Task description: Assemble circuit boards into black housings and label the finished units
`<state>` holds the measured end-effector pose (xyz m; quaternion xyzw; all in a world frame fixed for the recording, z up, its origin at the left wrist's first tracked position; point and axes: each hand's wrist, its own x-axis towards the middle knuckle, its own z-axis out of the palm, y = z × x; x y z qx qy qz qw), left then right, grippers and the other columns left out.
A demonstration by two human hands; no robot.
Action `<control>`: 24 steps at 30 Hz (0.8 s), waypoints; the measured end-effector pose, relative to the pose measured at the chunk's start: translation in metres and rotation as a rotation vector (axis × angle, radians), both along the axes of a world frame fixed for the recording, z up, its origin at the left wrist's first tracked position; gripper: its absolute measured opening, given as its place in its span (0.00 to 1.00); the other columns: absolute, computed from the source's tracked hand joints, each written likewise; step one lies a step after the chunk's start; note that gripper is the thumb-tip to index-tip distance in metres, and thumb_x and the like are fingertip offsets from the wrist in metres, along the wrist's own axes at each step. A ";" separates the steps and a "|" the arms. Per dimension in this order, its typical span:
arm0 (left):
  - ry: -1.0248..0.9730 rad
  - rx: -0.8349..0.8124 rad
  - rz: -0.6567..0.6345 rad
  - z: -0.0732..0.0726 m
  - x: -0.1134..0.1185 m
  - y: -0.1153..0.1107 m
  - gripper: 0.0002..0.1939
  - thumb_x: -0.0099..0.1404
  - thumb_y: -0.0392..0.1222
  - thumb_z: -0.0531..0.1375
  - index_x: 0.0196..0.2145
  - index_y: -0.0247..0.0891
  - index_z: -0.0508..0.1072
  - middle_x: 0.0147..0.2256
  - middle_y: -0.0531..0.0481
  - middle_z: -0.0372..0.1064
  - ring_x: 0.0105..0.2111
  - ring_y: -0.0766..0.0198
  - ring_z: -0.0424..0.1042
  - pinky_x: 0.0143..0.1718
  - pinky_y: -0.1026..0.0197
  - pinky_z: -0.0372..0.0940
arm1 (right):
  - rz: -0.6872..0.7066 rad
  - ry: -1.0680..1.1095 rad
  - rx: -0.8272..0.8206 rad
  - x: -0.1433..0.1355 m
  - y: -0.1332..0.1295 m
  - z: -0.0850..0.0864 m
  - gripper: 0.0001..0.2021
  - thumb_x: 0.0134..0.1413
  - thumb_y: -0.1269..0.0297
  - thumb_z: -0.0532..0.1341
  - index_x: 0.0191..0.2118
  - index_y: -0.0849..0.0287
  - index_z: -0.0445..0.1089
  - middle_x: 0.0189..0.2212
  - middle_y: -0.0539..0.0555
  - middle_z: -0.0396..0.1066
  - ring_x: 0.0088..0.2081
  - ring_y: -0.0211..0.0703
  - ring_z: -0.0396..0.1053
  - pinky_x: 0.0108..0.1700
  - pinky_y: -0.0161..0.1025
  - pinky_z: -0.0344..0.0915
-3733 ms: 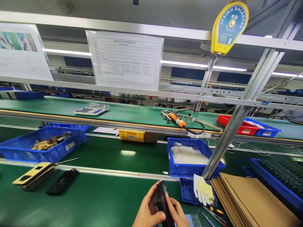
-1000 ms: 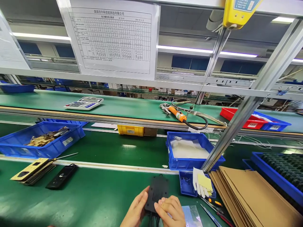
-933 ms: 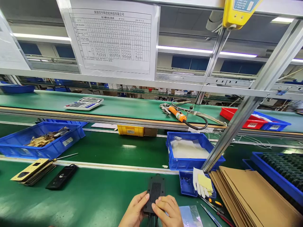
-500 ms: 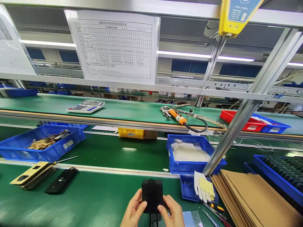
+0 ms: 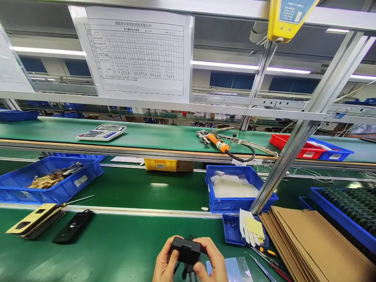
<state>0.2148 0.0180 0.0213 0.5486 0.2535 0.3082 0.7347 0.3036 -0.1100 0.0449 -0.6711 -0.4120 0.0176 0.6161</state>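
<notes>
Black box in head view, gripped at opposite ends by left hand and right hand, fingers closed on it, above green bench. Cords hang below. Clear bag just beside right hand.

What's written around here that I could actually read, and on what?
"深圳市中科世纪科技有限公司" on the hanging sheet
"MODEL" on the yellow gadget
"BALANCE" lower on the yellow gadget
Too small or blurred: their other lines, left page, bin tags, black pouch's mark.
</notes>
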 end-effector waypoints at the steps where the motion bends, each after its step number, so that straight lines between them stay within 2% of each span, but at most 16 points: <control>1: -0.010 0.077 -0.033 0.006 -0.002 -0.002 0.22 0.51 0.60 0.67 0.34 0.39 0.79 0.34 0.46 0.77 0.37 0.53 0.73 0.41 0.62 0.68 | -0.026 0.027 0.013 -0.001 0.000 0.006 0.26 0.54 0.38 0.53 0.40 0.55 0.72 0.32 0.55 0.73 0.33 0.45 0.72 0.34 0.36 0.69; 3: -0.052 0.141 -0.029 0.016 -0.003 -0.009 0.20 0.54 0.60 0.64 0.34 0.40 0.79 0.32 0.48 0.76 0.34 0.56 0.72 0.38 0.64 0.67 | -0.088 0.048 0.042 -0.003 0.000 0.012 0.20 0.56 0.43 0.55 0.37 0.54 0.74 0.29 0.53 0.72 0.31 0.44 0.71 0.32 0.35 0.67; 6: -0.112 0.114 0.029 0.025 -0.001 -0.021 0.19 0.55 0.60 0.64 0.33 0.41 0.78 0.32 0.49 0.76 0.34 0.57 0.72 0.39 0.64 0.67 | -0.111 0.046 0.102 -0.005 0.000 0.014 0.15 0.55 0.48 0.59 0.38 0.52 0.76 0.27 0.52 0.72 0.29 0.42 0.70 0.30 0.35 0.66; 8: -0.125 0.081 0.035 0.025 0.001 -0.024 0.19 0.55 0.60 0.64 0.34 0.41 0.78 0.33 0.49 0.76 0.36 0.56 0.72 0.41 0.63 0.67 | -0.116 0.049 0.135 -0.007 0.001 0.013 0.15 0.54 0.48 0.61 0.38 0.52 0.77 0.26 0.52 0.73 0.28 0.42 0.70 0.30 0.35 0.67; 10: -0.088 0.059 0.038 0.017 0.001 -0.020 0.21 0.54 0.62 0.63 0.35 0.41 0.78 0.34 0.49 0.76 0.38 0.54 0.72 0.42 0.62 0.67 | -0.134 0.061 0.132 -0.010 0.006 0.009 0.16 0.54 0.48 0.61 0.38 0.53 0.78 0.27 0.53 0.74 0.29 0.43 0.71 0.31 0.36 0.67; 13: 0.124 0.073 0.050 -0.010 0.003 0.002 0.30 0.46 0.70 0.63 0.33 0.39 0.78 0.33 0.47 0.76 0.38 0.50 0.73 0.42 0.60 0.68 | -0.117 0.132 0.033 -0.012 0.019 -0.009 0.20 0.54 0.45 0.59 0.38 0.55 0.78 0.29 0.55 0.76 0.32 0.46 0.73 0.34 0.38 0.70; 14: 0.221 0.080 0.072 -0.022 0.004 0.013 0.35 0.42 0.73 0.63 0.34 0.38 0.78 0.34 0.46 0.77 0.40 0.48 0.73 0.42 0.59 0.68 | -0.103 0.167 -0.048 -0.009 0.022 -0.020 0.20 0.55 0.45 0.58 0.39 0.55 0.77 0.31 0.55 0.77 0.34 0.46 0.74 0.36 0.38 0.70; 16: 0.418 0.140 0.069 -0.048 0.009 0.037 0.39 0.43 0.76 0.58 0.38 0.37 0.77 0.35 0.46 0.77 0.41 0.46 0.73 0.41 0.56 0.69 | -0.108 0.240 -0.284 0.004 0.017 -0.048 0.19 0.55 0.48 0.58 0.43 0.54 0.76 0.36 0.53 0.78 0.39 0.46 0.75 0.39 0.37 0.71; 18: 0.614 0.192 0.046 -0.071 0.013 0.061 0.35 0.46 0.73 0.56 0.36 0.39 0.76 0.33 0.46 0.77 0.41 0.44 0.74 0.40 0.54 0.69 | -0.274 0.281 -0.565 0.022 -0.008 -0.079 0.14 0.55 0.56 0.59 0.44 0.53 0.75 0.40 0.52 0.77 0.43 0.46 0.74 0.43 0.37 0.70; 19: 0.672 0.197 0.041 -0.081 0.014 0.072 0.32 0.47 0.71 0.56 0.33 0.40 0.76 0.30 0.46 0.77 0.40 0.42 0.74 0.40 0.51 0.69 | -0.366 0.300 -0.636 0.030 -0.027 -0.095 0.14 0.53 0.60 0.60 0.44 0.56 0.74 0.42 0.55 0.76 0.46 0.49 0.73 0.47 0.40 0.69; 21: 0.781 0.196 0.034 -0.098 0.012 0.091 0.25 0.47 0.67 0.57 0.27 0.42 0.75 0.26 0.46 0.76 0.38 0.38 0.74 0.40 0.46 0.68 | -0.561 0.354 -0.804 0.044 -0.071 -0.122 0.18 0.44 0.64 0.64 0.44 0.62 0.73 0.44 0.63 0.74 0.51 0.60 0.69 0.53 0.49 0.64; 22: 0.828 0.196 0.033 -0.106 0.011 0.098 0.22 0.48 0.65 0.56 0.25 0.43 0.74 0.25 0.46 0.75 0.39 0.37 0.74 0.41 0.44 0.68 | -0.651 0.392 -0.898 0.048 -0.092 -0.133 0.20 0.39 0.66 0.66 0.43 0.64 0.72 0.42 0.65 0.74 0.50 0.66 0.69 0.52 0.55 0.64; 24: 0.915 0.196 0.035 -0.121 0.006 0.108 0.20 0.47 0.63 0.56 0.21 0.44 0.71 0.25 0.44 0.75 0.41 0.34 0.74 0.44 0.42 0.67 | -0.780 0.450 -1.060 0.051 -0.126 -0.153 0.25 0.33 0.67 0.68 0.44 0.65 0.70 0.41 0.67 0.73 0.50 0.71 0.68 0.49 0.59 0.64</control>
